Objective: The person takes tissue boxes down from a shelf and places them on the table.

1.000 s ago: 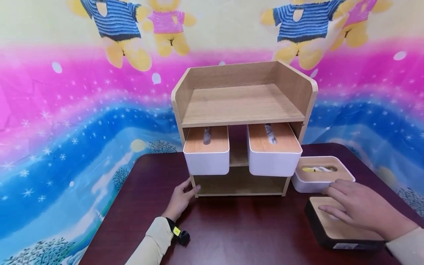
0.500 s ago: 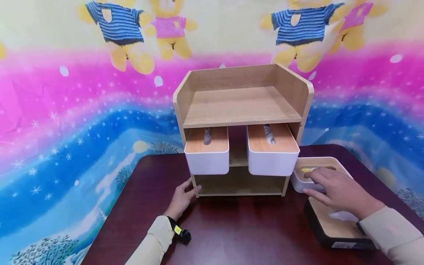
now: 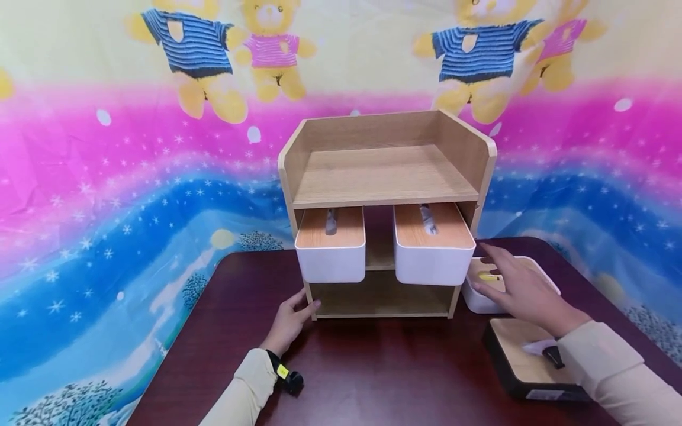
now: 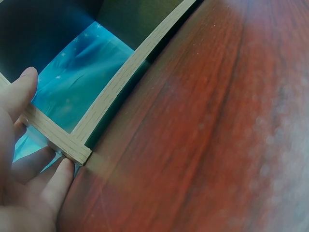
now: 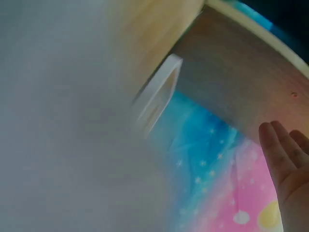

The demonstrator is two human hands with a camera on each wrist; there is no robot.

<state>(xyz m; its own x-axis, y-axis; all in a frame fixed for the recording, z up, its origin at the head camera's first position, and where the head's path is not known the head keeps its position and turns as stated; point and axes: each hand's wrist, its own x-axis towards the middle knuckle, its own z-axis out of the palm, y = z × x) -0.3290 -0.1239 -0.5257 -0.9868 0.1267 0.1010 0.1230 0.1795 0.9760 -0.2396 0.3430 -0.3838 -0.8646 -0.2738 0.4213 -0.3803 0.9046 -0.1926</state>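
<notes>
A wooden desk shelf (image 3: 383, 171) stands on the table. My left hand (image 3: 290, 319) grips the foot of its left side panel; in the left wrist view the thumb lies on one side of the board edge (image 4: 58, 133) and the fingers on the other. Two white tissue boxes with wooden lids, a left one (image 3: 330, 264) and a right one (image 3: 434, 265), stick out of the middle tier. My right hand (image 3: 524, 290), fingers spread and holding nothing, is over a third white tissue box (image 3: 479, 302) beside the shelf. The right wrist view shows its fingers (image 5: 273, 145) extended near the side panel (image 5: 227, 67).
A dark-sided box with a wooden lid (image 3: 514, 349) lies at the front right, partly under the right sleeve (image 3: 602, 355). The dark red table (image 3: 394, 367) has rounded back corners. A printed cloth (image 3: 106, 177) with bears hangs behind it.
My right hand has moved left and away from me, from over the dark-sided box to the shelf's right side. My left hand keeps its hold. The head view has shifted slightly.
</notes>
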